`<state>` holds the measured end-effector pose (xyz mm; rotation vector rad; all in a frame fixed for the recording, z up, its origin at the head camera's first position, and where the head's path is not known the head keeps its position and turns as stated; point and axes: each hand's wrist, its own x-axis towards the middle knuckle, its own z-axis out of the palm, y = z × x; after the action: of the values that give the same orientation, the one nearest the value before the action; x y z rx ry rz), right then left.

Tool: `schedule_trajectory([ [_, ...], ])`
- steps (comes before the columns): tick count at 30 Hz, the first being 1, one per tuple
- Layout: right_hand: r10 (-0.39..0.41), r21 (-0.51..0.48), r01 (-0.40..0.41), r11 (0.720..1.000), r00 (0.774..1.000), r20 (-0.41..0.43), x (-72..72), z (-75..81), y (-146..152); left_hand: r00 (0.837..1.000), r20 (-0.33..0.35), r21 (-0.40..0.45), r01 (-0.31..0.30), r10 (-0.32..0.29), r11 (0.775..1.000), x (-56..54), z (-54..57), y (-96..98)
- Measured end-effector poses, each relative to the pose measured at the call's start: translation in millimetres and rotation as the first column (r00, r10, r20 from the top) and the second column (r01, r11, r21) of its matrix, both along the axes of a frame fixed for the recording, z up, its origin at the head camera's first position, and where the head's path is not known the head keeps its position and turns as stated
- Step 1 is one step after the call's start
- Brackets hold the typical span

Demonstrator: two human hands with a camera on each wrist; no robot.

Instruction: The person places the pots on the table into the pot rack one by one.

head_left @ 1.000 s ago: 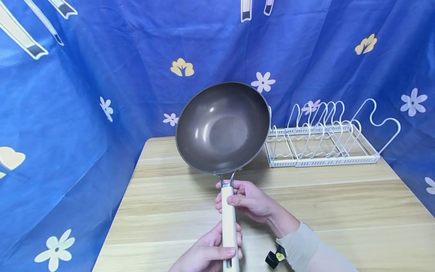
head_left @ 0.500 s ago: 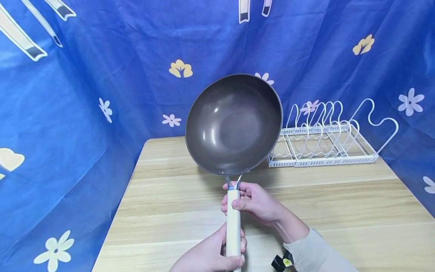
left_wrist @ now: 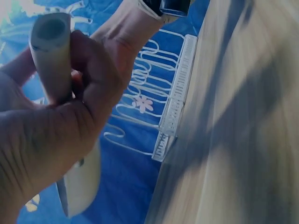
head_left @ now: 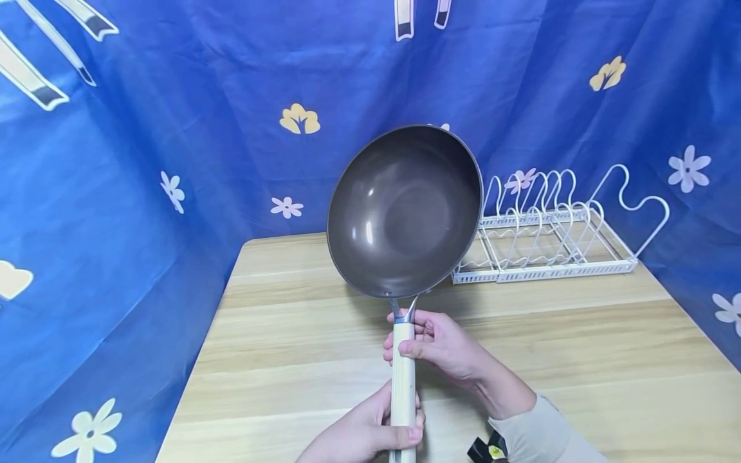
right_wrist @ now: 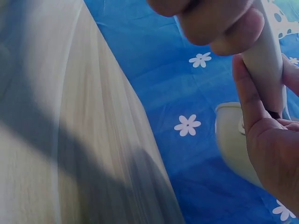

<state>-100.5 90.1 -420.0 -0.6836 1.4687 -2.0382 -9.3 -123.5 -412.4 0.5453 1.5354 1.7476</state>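
A wok [head_left: 405,212] with a dark inside is held up over the table, its open face toward the head camera. Its cream handle [head_left: 403,379] points down toward the person. Low on that handle my left hand [head_left: 365,427] grips, thumb across the front. My right hand [head_left: 448,350] holds the handle's upper part, just below the metal fork, thumb on the front and fingers behind. The wok's cream outer wall [left_wrist: 84,186] shows in the left wrist view. In the right wrist view, the left hand's fingers [right_wrist: 210,23] curl round the handle above my right hand.
A white wire rack [head_left: 556,273] with several upright loops stands at the table's back right, partly behind the wok. Blue patterned cloth [head_left: 231,128] hangs behind and beside the wooden table [head_left: 278,360]. A black device [head_left: 486,449] sits by the right cuff.
The wok and both hands have shifted right and the wok has risen slightly. The background has slid a little left in the head view. Both hands keep their hold on the handle.
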Motion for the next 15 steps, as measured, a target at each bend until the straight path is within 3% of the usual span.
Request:
schedule_trajectory([
  [8,-0.033,0.051,0.035,0.998,0.999,-0.026,1.8,4.2,10,0.987,0.087,-0.118,-0.122,0.133,0.985,5.9,3.0,8.7],
  [10,-0.046,0.062,0.048,0.997,0.998,-0.031,2.0,5.3,12,0.982,0.076,-0.143,-0.16,0.172,0.977,6.0,2.0,9.8],
  [15,-0.108,0.117,0.115,0.986,0.992,-0.064,2.7,7.7,17,0.966,-0.03,-0.241,-0.255,0.255,0.937,4.4,-1.0,10.7],
])
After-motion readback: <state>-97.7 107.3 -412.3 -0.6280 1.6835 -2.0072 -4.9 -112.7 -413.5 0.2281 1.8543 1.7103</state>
